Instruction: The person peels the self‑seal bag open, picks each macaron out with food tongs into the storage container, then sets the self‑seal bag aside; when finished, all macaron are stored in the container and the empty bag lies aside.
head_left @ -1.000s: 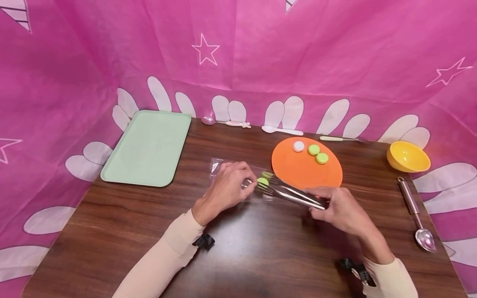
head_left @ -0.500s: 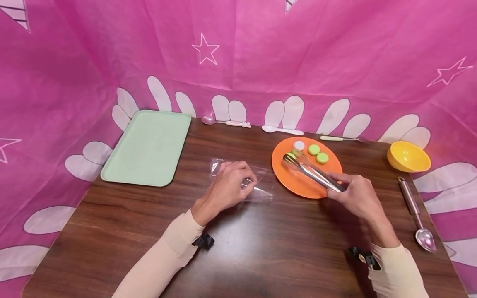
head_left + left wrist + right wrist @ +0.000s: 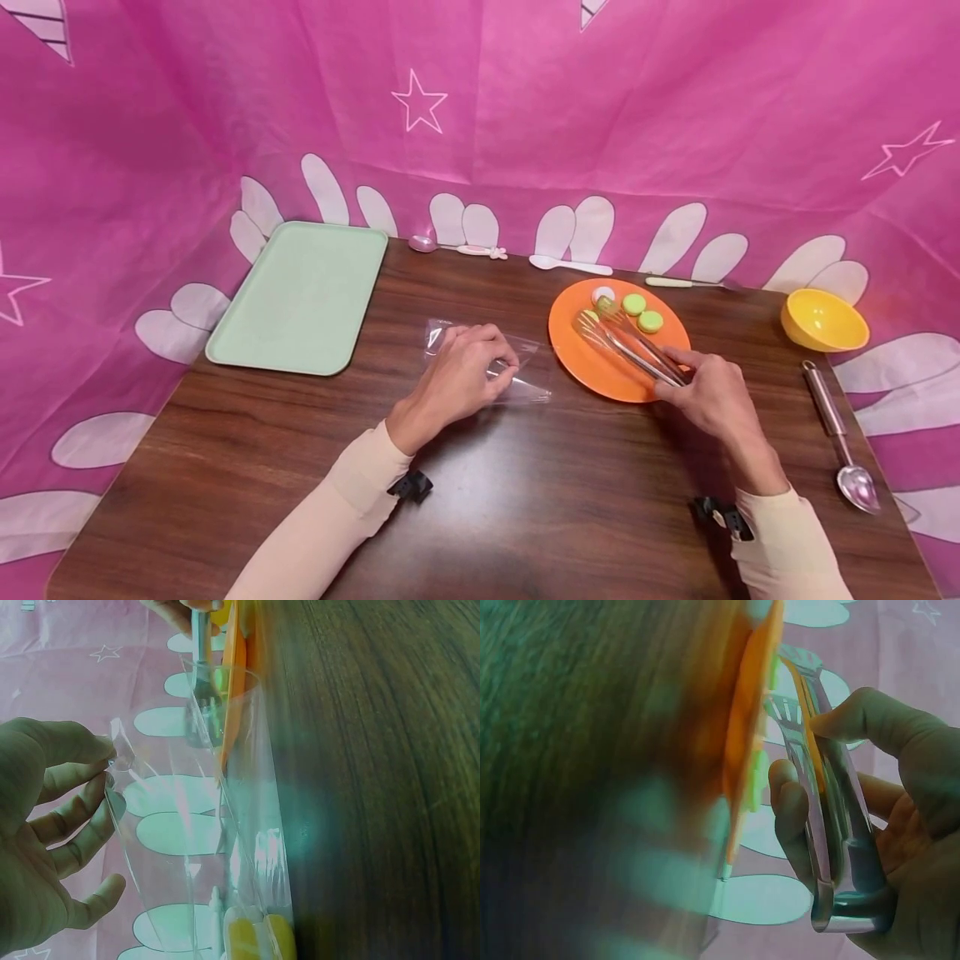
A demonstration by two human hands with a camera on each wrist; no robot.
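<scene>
My left hand (image 3: 468, 367) pinches the edge of a clear plastic bag (image 3: 525, 385) between thumb and fingers. In the left wrist view the bag stands partly spread, with yellow, pale-rimmed rounded pieces (image 3: 259, 937) low in it; the hand hides them in the head view. My right hand (image 3: 712, 396) grips metal tongs (image 3: 637, 354), their slotted tips apart over the orange plate (image 3: 607, 379). A green macaron (image 3: 591, 316) shows partly behind the tips. Two more green macarons (image 3: 651, 322) and a white macaron (image 3: 602, 294) lie toward the plate's far side.
A pale green tray (image 3: 300, 296) lies at the left. Along the back are a pink-handled spoon (image 3: 480, 250), a white spoon (image 3: 570, 265) and a cream-handled utensil (image 3: 667, 282). A yellow bowl (image 3: 825, 321) and a metal scoop (image 3: 832, 417) stand and lie at the right.
The right hand has carried the tongs, with a green macaron at their tips, from the bag to the orange plate. The tips have since spread. The left hand has stayed on the bag.
</scene>
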